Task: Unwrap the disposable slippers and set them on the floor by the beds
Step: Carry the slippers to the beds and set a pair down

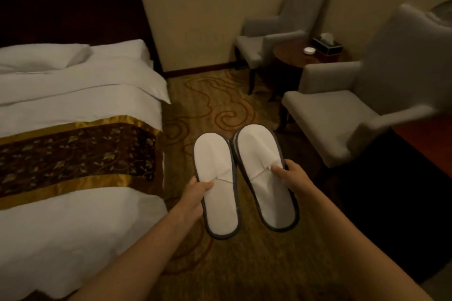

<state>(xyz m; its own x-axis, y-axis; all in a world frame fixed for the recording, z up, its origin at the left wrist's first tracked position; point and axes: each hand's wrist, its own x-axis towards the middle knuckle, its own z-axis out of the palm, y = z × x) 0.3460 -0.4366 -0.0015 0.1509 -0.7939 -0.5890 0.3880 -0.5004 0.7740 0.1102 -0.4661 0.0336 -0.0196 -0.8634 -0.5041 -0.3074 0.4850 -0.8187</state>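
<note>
Two flat white disposable slippers with dark grey edging are held side by side above the patterned carpet [220,100], toes pointing away from me. My left hand [195,194] grips the left slipper [216,178] at its left edge, thumb on top. My right hand [289,176] pinches the right slipper [261,168] at its right edge, thumb on the upper's opening. No wrapper shows on either slipper. The bed [73,105], white with a brown and gold runner, lies just left of the slippers.
Two grey armchairs stand at the right, the near armchair [342,110] and the far armchair [274,41], with a small dark round table [293,56] between them carrying a tissue box [326,43]. A dark wooden unit [415,154] fills the right edge.
</note>
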